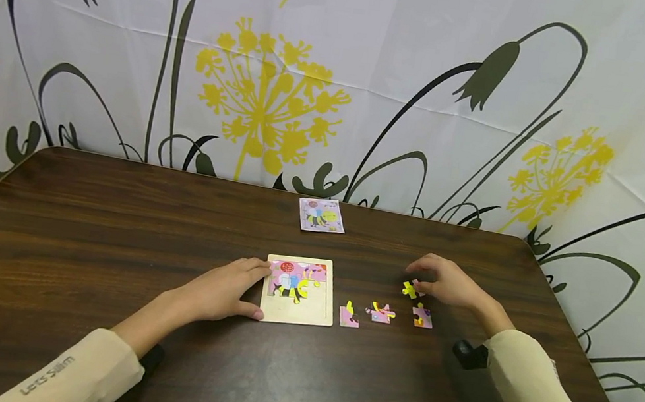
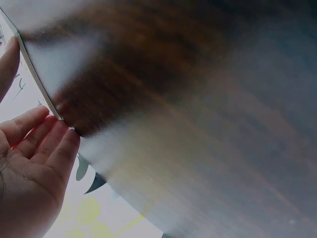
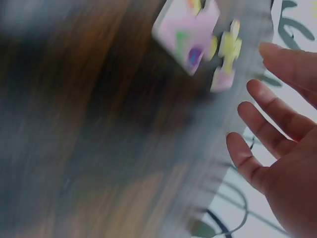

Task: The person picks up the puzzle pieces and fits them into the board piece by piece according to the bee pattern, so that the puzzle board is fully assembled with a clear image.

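Note:
A square wooden puzzle board (image 1: 310,311), its upper part filled with bee-picture pieces, lies on the table. My left hand (image 1: 227,289) rests against its left side, thumb at the near corner and fingertips along the edge (image 2: 37,79). To the right, my right hand (image 1: 449,283) hovers with spread fingers, its thumb beside a yellow puzzle piece (image 1: 409,290). In the right wrist view nothing lies between those fingers (image 3: 265,116). A pink corner piece (image 1: 422,317) sits just nearer. Two more loose pieces, one pink and yellow (image 1: 348,316), the other mostly pink (image 1: 381,312), lie beside the board.
Behind the board, a square picture card (image 1: 321,215) with the bee design lies near the far edge of the dark wood table (image 1: 117,224). A flower-printed curtain (image 1: 393,103) hangs behind the table. Dark wrist devices (image 1: 469,355) show under the sleeves.

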A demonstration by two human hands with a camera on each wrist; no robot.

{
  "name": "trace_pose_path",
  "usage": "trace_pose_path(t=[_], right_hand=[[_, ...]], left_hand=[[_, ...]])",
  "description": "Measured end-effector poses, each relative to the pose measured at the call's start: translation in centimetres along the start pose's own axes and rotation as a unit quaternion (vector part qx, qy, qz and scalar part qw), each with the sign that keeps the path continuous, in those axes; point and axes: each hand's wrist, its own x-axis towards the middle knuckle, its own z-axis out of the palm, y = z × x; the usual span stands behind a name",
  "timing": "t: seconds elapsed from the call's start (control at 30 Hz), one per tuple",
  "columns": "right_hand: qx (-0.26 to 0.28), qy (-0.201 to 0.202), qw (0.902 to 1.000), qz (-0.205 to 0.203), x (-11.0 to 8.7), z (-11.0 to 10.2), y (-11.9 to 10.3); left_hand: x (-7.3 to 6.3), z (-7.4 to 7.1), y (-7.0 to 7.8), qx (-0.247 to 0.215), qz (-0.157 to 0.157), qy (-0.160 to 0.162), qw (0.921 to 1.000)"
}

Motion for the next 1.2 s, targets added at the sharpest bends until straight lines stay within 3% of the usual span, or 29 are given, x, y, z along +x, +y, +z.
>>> trace_pose_path(t=[0.23,0.73,1.2], right_hand=[[-0.011,0.007,0.9998,0.015,-1.0,0.0,1.7],[-0.001,0.022,0.9997,-0.007,-1.5,0.4,2.1],[-0.035,0.058,0.9977,-0.007,-1.4,1.4,2.6]], left_hand=[[0.0,-0.1,0.1,0.001,0.002,0.002,1.0000],[0.1,0.0,0.1,0.005,0.006,-0.002,1.0000],[0.0,0.0,0.0,0.007,-0.002,-0.004,1.0000]])
